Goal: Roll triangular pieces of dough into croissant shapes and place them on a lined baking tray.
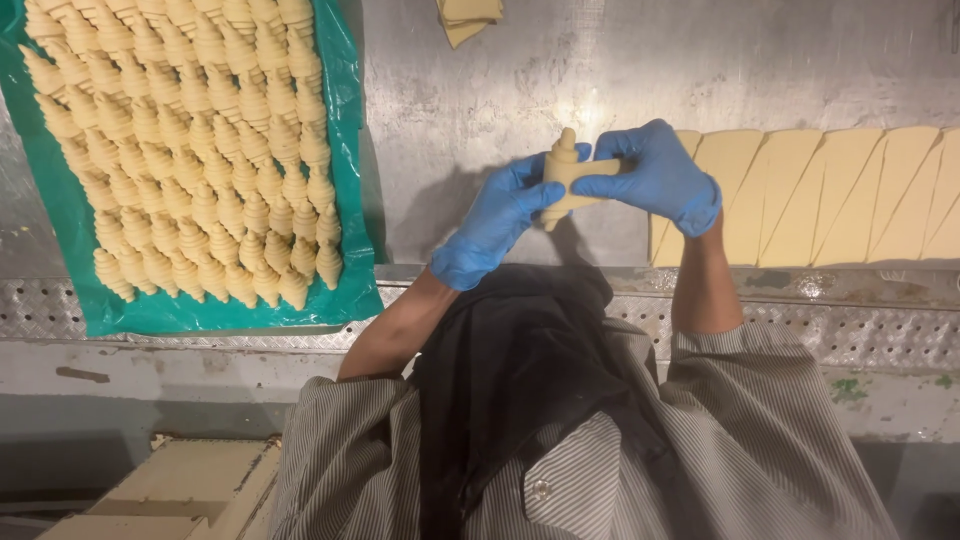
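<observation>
Both my hands wear blue gloves and hold a pale rolled croissant of raw dough [566, 172] above the steel table [480, 90]. My left hand [500, 215] grips its lower end from the left. My right hand [657, 175] pinches the loose flap of dough on its right side. The roll stands nearly upright, its pointed tip up. Just right of my hands lies a row of cut dough triangles [830, 195], side by side on the table.
A green plastic sheet [345, 180] at the left carries several rows of shaped raw croissants [190, 140]. A scrap of dough [468, 18] lies at the table's far edge. A perforated metal ledge [880, 335] runs along the near side. Pale boards [170, 490] sit at the lower left.
</observation>
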